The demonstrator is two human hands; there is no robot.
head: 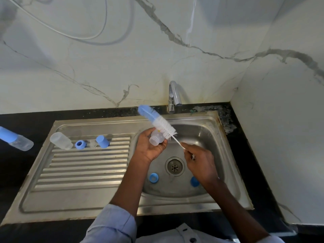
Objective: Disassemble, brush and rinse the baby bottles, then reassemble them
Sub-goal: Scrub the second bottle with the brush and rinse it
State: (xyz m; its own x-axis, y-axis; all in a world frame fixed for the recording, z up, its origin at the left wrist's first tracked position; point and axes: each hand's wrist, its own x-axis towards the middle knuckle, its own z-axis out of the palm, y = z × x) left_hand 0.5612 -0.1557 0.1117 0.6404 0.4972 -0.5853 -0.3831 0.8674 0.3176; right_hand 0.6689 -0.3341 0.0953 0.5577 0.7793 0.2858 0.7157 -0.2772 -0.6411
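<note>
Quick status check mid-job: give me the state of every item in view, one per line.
Left hand: grips held bottle, uncapped.
Right hand: pinches brush handle; bristles outside the bottle.
Tap: no water seen running.
Drainboard bottle: open, lying down.
Ring: off, on drainboard.
Cap: off, on drainboard.
Basin ring: loose in sink.
Basin cap: loose, partly hidden.
Counter bottle: assembled, lying down.

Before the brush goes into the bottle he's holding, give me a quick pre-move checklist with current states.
1. Left hand grips clear plastic bottle body: ok.
2. Right hand holds white-and-blue bristle brush by its thin handle: ok.
3. Brush inside bottle: not ok, it lies across the outside.
4. Bottle over steel sink basin: ok.
5. Chrome tap running: not ok, no stream visible.
6. Bottle mouth unobstructed: cannot tell.
</note>
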